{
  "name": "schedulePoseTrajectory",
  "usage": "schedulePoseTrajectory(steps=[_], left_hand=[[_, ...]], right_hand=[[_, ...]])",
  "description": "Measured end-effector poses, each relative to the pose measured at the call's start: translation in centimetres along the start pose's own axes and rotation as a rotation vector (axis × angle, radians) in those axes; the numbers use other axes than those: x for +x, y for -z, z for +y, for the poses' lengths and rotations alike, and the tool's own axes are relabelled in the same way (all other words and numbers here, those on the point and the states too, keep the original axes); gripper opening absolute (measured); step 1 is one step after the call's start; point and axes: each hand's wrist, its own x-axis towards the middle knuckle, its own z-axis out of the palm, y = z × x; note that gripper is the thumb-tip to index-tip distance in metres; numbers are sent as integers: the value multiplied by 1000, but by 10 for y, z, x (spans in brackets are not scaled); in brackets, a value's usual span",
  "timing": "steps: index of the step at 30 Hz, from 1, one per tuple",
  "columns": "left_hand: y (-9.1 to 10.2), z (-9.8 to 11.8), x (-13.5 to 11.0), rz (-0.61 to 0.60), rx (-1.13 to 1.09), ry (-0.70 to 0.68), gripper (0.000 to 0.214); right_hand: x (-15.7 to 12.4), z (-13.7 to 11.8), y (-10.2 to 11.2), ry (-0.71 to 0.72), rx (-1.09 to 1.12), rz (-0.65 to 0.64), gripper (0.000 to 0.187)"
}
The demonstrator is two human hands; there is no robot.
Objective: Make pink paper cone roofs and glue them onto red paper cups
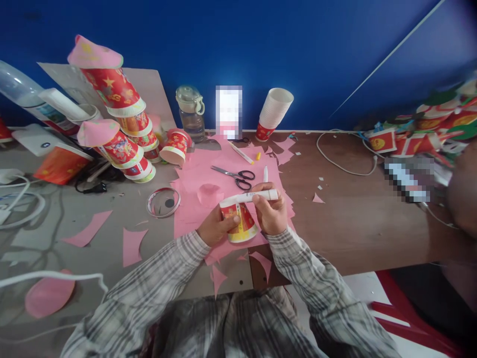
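Note:
My left hand [219,226] grips a red and yellow paper cup [244,226] that is upside down, its wide rim toward me. Between the fingers of my right hand [271,211] is a white marker [261,196], its left end against the cup's narrow end. Whether the tip touches the cup I cannot tell. Under both hands lie sheets of pink paper [190,169]. Black-handled scissors [238,175] rest on the paper just beyond the cup. A cut pink paper piece [210,195] lies close to my left hand.
Towers of stacked paper cups [112,89] with pink cone tops stand at the left. A roll of tape [163,202] lies nearer. Behind the paper are a water bottle [191,114] and a tall cup stack [275,112]. A cable [346,171] and a phone [408,181] lie right.

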Motion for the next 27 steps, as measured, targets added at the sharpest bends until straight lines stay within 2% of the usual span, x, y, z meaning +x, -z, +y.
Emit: schedulePoseTrajectory(steps=[3, 8, 17, 27], left_hand=[[-1, 0, -1, -9, 25, -19, 45], [-4, 3, -2, -19, 69, -58, 42], [-13, 13, -4, -50, 3, -88, 32], [-5, 2, -3, -46, 131, -81, 39]], right_hand=[[-3, 2, 3, 35, -60, -27, 20], [-5, -6, 5, 37, -116, -146, 18], [-9, -16, 0, 93, -228, -180, 18], [-10, -21, -5, 37, -207, -61, 11]])
